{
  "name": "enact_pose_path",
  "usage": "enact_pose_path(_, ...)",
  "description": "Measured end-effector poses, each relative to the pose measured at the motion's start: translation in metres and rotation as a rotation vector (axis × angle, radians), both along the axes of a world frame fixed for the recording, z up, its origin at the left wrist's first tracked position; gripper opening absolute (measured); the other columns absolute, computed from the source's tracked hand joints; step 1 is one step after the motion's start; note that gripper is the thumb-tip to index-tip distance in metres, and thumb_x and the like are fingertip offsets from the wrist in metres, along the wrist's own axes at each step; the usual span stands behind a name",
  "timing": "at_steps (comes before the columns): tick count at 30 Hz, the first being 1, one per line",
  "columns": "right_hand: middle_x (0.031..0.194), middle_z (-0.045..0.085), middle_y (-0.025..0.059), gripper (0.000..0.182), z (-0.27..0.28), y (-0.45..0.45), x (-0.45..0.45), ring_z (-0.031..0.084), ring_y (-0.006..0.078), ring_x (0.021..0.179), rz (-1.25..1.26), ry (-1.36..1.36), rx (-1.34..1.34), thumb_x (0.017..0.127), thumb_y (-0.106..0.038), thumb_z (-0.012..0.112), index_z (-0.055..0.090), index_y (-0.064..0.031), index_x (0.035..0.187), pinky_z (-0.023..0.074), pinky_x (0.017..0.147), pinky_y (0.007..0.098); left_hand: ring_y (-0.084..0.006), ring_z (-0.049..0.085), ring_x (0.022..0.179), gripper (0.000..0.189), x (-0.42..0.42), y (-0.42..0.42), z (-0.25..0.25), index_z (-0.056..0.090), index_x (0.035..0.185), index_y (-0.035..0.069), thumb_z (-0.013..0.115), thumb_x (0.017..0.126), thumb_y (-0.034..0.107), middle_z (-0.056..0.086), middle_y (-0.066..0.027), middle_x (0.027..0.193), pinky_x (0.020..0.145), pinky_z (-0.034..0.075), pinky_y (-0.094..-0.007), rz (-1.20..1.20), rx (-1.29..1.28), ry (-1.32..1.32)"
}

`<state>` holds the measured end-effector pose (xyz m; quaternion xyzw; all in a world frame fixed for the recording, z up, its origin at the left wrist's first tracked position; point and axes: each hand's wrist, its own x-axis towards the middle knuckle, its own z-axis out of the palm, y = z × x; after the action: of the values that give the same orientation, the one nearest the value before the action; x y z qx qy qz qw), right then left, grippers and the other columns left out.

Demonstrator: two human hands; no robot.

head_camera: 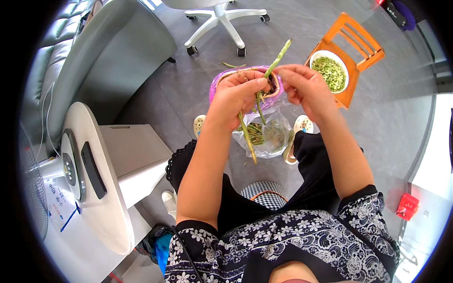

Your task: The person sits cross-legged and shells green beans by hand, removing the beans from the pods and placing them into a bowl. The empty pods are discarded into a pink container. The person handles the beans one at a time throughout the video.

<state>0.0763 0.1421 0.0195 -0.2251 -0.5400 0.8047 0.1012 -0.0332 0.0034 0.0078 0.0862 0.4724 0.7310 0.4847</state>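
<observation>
My left hand (235, 93) grips long green bean pods (278, 58); one points up past the thumb and others hang below the palm. Just to its right, my right hand (308, 88) has its fingers bent, with the fingertips close to the upper pod. Whether they pinch anything is unclear. Beneath both hands stands a container lined with a pink-purple plastic bag (214, 86), holding brownish scraps, partly hidden by my left hand. Nearer to me, a clear plastic bag (279, 141) with more bean pods (255, 134) lies on the floor between my feet.
A wooden chair (348, 90) at the right bears a white bowl (347, 82) of chopped green pieces (329, 72). Ahead are a white wheeled chair base (220, 16) and a loose pod (233, 65) on the floor. A pale table (106, 212) with a fan stands left.
</observation>
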Motion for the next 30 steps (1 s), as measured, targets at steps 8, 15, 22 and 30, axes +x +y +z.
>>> enact_pose_path(8, 0.064, 0.056, 0.0008, 0.017, 0.004, 0.013, 0.002, 0.043, 0.0043, 0.049, 0.035, 0.022, 0.031, 0.077, -0.011, 0.063, 0.062, 0.0030, 0.086, 0.0310, 0.044, 0.0176, -0.0008, 0.041, 0.051, 0.014, 0.014, 0.004, 0.004, 0.062, 0.087, 0.005, 0.066, 0.076, 0.013, 0.060, 0.0008, 0.074, 0.043, 0.026, -0.0157, -0.080, -0.122, 0.173)
enact_pose_path(15, 0.069, 0.061, 0.0034, 0.016, 0.008, 0.015, 0.005, 0.046, 0.0042, 0.051, 0.142, 0.033, 0.100, 0.077, -0.011, 0.063, 0.064, 0.0020, 0.087, 0.0341, 0.044, 0.0171, -0.0010, 0.044, 0.056, 0.013, 0.017, 0.001, 0.004, 0.064, 0.084, 0.005, 0.064, 0.079, 0.016, 0.060, 0.0025, 0.071, 0.047, 0.029, -0.0157, -0.068, -0.092, 0.173)
enact_pose_path(22, 0.069, 0.061, 0.0029, 0.014, 0.013, 0.015, 0.008, 0.047, 0.0039, 0.051, 0.184, 0.071, 0.183, 0.079, -0.009, 0.060, 0.064, 0.0015, 0.087, 0.0357, 0.044, 0.0175, -0.0014, 0.042, 0.054, 0.012, 0.018, -0.002, 0.007, 0.065, 0.084, 0.004, 0.064, 0.079, 0.015, 0.059, 0.0018, 0.068, 0.047, 0.028, -0.0158, -0.083, -0.068, 0.184)
enact_pose_path(30, 0.065, 0.059, 0.0015, 0.016, 0.011, 0.016, 0.010, 0.047, 0.0034, 0.050, 0.163, 0.069, 0.241, 0.079, -0.011, 0.060, 0.064, 0.0019, 0.087, 0.0355, 0.043, 0.0172, -0.0052, 0.051, 0.063, 0.013, 0.023, -0.001, 0.014, 0.064, 0.086, 0.002, 0.064, 0.078, 0.013, 0.059, 0.0002, 0.069, 0.055, 0.035, -0.0172, -0.077, -0.026, 0.188)
